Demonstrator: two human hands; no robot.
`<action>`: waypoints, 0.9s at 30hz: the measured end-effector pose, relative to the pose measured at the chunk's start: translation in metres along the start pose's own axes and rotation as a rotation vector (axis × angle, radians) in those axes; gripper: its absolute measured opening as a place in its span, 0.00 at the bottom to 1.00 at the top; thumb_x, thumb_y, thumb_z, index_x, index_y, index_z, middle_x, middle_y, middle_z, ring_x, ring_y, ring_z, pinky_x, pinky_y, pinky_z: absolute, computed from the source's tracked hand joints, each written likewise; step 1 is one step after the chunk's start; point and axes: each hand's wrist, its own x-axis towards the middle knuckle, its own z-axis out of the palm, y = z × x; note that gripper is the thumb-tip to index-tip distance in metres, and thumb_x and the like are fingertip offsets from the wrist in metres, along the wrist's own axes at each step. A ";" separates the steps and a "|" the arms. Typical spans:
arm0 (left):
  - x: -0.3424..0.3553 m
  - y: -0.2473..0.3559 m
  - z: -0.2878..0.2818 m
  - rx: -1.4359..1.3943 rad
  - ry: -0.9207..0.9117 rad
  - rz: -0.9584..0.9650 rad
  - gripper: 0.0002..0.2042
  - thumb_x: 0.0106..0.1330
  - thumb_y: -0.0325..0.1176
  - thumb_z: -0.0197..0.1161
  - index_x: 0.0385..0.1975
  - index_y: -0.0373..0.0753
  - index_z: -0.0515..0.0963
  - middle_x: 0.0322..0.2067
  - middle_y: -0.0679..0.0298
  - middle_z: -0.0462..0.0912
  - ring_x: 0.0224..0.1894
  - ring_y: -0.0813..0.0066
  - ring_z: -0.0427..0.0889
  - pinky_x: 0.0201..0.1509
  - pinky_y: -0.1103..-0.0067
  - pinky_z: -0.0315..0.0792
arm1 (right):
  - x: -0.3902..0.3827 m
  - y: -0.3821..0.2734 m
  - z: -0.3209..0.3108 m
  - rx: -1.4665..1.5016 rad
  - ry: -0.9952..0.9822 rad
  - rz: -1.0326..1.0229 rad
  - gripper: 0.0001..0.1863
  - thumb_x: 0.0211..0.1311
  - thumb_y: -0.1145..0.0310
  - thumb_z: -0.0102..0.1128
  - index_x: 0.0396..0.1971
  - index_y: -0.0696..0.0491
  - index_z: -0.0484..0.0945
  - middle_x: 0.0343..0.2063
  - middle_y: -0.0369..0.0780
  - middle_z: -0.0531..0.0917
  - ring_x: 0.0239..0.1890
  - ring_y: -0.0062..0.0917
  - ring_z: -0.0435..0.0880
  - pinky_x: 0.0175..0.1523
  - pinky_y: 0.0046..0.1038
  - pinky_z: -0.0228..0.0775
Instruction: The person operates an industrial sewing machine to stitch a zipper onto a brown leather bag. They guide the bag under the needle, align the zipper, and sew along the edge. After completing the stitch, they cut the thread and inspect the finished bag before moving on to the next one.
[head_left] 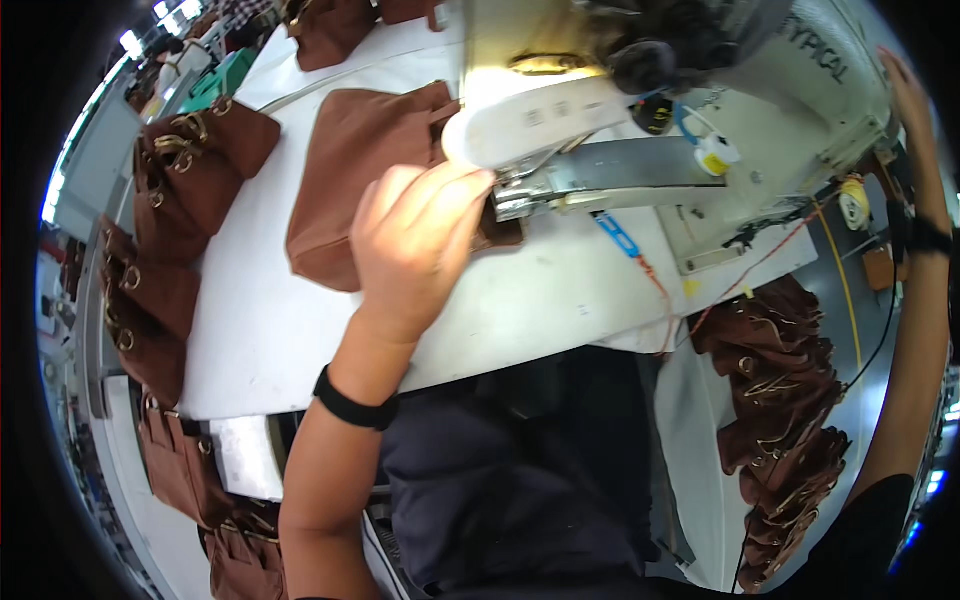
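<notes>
Two hands (pixel 415 235), one sewing machine (pixel 815 110), two wristbands (pixel 352 402), many brown bags (pixel 365 165)

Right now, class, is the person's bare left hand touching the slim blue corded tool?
Apart: the head view shows white tabletop between left hand and blue tool.

Matt finish on the slouchy brown leather-look bag (pixel 345 165)! Long silver metal machine arm (pixel 635 165), glossy; broad white surface (pixel 540 310), smooth.

1. I note brown bags (pixel 205 165) with gold-coloured rings along the left edge of the table (pixel 560 320).
2. I record a heap of brown pieces (pixel 770 350) with gold-coloured fittings, right of the table.
3. I find a blue tool (pixel 617 235) with an orange cord (pixel 660 285).
4. I observe a green container (pixel 222 80) in the background, near a person (pixel 183 62) in a pale top.
5. I log a yellow line (pixel 848 290) across the grey floor (pixel 835 315).
</notes>
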 end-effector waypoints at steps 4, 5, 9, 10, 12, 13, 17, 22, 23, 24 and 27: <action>-0.008 -0.004 -0.022 0.071 -0.096 -0.047 0.09 0.59 0.20 0.74 0.39 0.37 0.87 0.42 0.61 0.91 0.45 0.64 0.88 0.50 0.74 0.77 | -0.001 -0.023 0.063 0.040 -0.125 0.133 0.30 0.76 0.42 0.53 0.59 0.53 0.84 0.53 0.41 0.87 0.55 0.26 0.83 0.64 0.28 0.70; -0.006 -0.003 -0.022 0.064 -0.098 -0.041 0.09 0.59 0.20 0.74 0.39 0.37 0.87 0.42 0.61 0.91 0.45 0.64 0.88 0.51 0.74 0.77 | -0.008 -0.025 0.066 0.067 -0.100 0.147 0.30 0.76 0.42 0.53 0.59 0.53 0.84 0.52 0.41 0.87 0.55 0.26 0.84 0.64 0.29 0.70; -0.006 -0.007 -0.016 0.030 -0.068 0.006 0.09 0.59 0.19 0.74 0.38 0.36 0.86 0.42 0.60 0.91 0.44 0.64 0.89 0.49 0.74 0.78 | -0.039 -0.034 0.058 0.196 0.057 0.185 0.31 0.77 0.42 0.52 0.56 0.55 0.84 0.50 0.43 0.88 0.54 0.27 0.84 0.63 0.29 0.71; -0.005 -0.006 -0.020 0.045 -0.082 0.015 0.08 0.59 0.19 0.74 0.38 0.35 0.86 0.42 0.59 0.91 0.44 0.63 0.89 0.49 0.74 0.78 | -0.055 -0.033 0.077 0.274 0.107 0.209 0.31 0.77 0.42 0.51 0.55 0.56 0.84 0.50 0.43 0.88 0.53 0.27 0.85 0.63 0.29 0.72; -0.007 -0.007 -0.022 0.047 -0.107 0.001 0.09 0.59 0.19 0.74 0.38 0.35 0.86 0.42 0.59 0.91 0.45 0.62 0.89 0.48 0.73 0.78 | -0.090 -0.025 0.098 0.398 0.244 0.252 0.31 0.78 0.42 0.50 0.54 0.57 0.85 0.49 0.44 0.88 0.53 0.27 0.85 0.62 0.29 0.72; -0.006 -0.008 -0.021 0.037 -0.104 -0.005 0.09 0.58 0.18 0.74 0.38 0.35 0.86 0.42 0.58 0.91 0.45 0.62 0.89 0.48 0.73 0.79 | -0.110 -0.015 0.106 0.427 0.311 0.268 0.31 0.78 0.42 0.50 0.53 0.57 0.85 0.48 0.44 0.88 0.52 0.27 0.85 0.62 0.29 0.72; 0.000 -0.008 -0.012 -0.012 -0.110 0.024 0.10 0.57 0.18 0.74 0.38 0.35 0.86 0.42 0.57 0.91 0.43 0.61 0.89 0.49 0.73 0.79 | -0.188 0.044 0.114 0.410 0.385 0.384 0.32 0.79 0.43 0.49 0.51 0.59 0.85 0.46 0.46 0.88 0.51 0.27 0.86 0.61 0.29 0.74; -0.001 -0.011 -0.022 0.053 -0.111 0.066 0.10 0.59 0.17 0.73 0.39 0.34 0.85 0.41 0.57 0.91 0.40 0.62 0.88 0.47 0.74 0.79 | -0.106 0.007 0.066 0.576 0.215 0.366 0.27 0.72 0.49 0.54 0.45 0.62 0.85 0.39 0.45 0.87 0.42 0.30 0.85 0.51 0.34 0.75; -0.001 -0.011 -0.020 0.023 -0.091 0.078 0.10 0.59 0.17 0.73 0.39 0.33 0.85 0.41 0.57 0.91 0.40 0.62 0.87 0.46 0.74 0.78 | -0.087 -0.023 0.045 0.451 0.134 0.301 0.26 0.68 0.51 0.57 0.42 0.65 0.84 0.36 0.45 0.87 0.37 0.30 0.85 0.45 0.36 0.76; 0.001 -0.011 -0.018 0.000 -0.071 0.090 0.10 0.59 0.17 0.73 0.39 0.33 0.85 0.42 0.56 0.91 0.39 0.62 0.87 0.45 0.74 0.78 | -0.075 -0.056 0.037 0.406 0.107 0.276 0.26 0.65 0.54 0.60 0.39 0.68 0.84 0.34 0.45 0.87 0.33 0.31 0.84 0.40 0.38 0.77; 0.001 -0.012 -0.016 -0.015 -0.082 0.103 0.11 0.58 0.16 0.73 0.40 0.32 0.85 0.42 0.55 0.91 0.39 0.62 0.86 0.44 0.74 0.78 | -0.091 -0.123 0.058 0.480 0.294 0.350 0.22 0.58 0.64 0.66 0.35 0.74 0.83 0.34 0.50 0.87 0.34 0.36 0.84 0.40 0.42 0.78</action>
